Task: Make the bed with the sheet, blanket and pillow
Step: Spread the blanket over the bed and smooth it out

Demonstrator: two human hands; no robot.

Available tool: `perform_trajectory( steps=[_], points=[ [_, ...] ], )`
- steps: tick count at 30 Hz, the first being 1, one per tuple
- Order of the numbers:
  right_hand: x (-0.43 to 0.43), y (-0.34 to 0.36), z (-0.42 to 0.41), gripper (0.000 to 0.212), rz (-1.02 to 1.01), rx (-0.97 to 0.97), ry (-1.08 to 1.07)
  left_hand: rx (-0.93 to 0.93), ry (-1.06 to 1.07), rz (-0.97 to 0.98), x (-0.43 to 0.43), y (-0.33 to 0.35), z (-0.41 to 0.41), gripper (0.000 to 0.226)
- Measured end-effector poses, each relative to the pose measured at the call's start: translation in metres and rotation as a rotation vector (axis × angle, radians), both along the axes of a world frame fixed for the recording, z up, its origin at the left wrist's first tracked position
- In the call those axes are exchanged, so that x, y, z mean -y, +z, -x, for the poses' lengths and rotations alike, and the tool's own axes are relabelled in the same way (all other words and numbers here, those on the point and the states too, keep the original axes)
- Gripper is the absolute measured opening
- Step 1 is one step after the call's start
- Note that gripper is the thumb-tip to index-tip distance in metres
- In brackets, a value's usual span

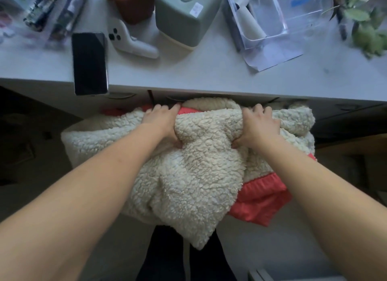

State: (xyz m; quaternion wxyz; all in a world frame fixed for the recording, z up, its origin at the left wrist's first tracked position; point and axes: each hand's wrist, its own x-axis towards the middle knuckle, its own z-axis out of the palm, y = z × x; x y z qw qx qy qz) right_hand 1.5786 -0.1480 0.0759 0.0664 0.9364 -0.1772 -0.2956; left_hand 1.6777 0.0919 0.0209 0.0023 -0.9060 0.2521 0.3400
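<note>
The task is judged to be at an early stage. A bunched blanket (194, 176), cream fleece on one side and coral on the other, is held just in front of the near edge of the tabletop (209, 71); whether anything supports it from below cannot be told. It is grasped at its far folds. The grip of the left hand (162, 121) is clenched round a fold on the left, and the grip of the right hand (258, 125) round a fold on the right. No bed, sheet or pillow is seen, so nothing can be counted as laid: spreading the sheet, laying the blanket and placing the pillow are all taken to be left.

Little writing is offered. A small white label (196, 8) is seen on the grey-green tissue box (184, 29) at the far side, but its print is too blurred to be read. The phone (89, 63) at the left is dark, and no brand is made out.
</note>
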Motion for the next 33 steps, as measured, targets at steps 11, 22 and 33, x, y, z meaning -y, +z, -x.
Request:
perform_trajectory(
  steps=[11, 22, 33],
  points=[
    [-0.019, 0.007, 0.026, 0.038, -0.016, 0.058, -0.020, 0.056, -0.023, 0.038, -0.010, -0.002, 0.034, 0.071],
    [-0.025, 0.026, 0.063, 0.033, -0.016, 0.153, -0.024, 0.095, -0.083, 0.105, -0.017, 0.044, 0.066, 0.042],
    [0.023, 0.115, 0.137, 0.034, -0.055, 0.383, -0.124, 0.308, -0.261, 0.123, 0.030, 0.172, 0.121, 0.056]
  ],
)
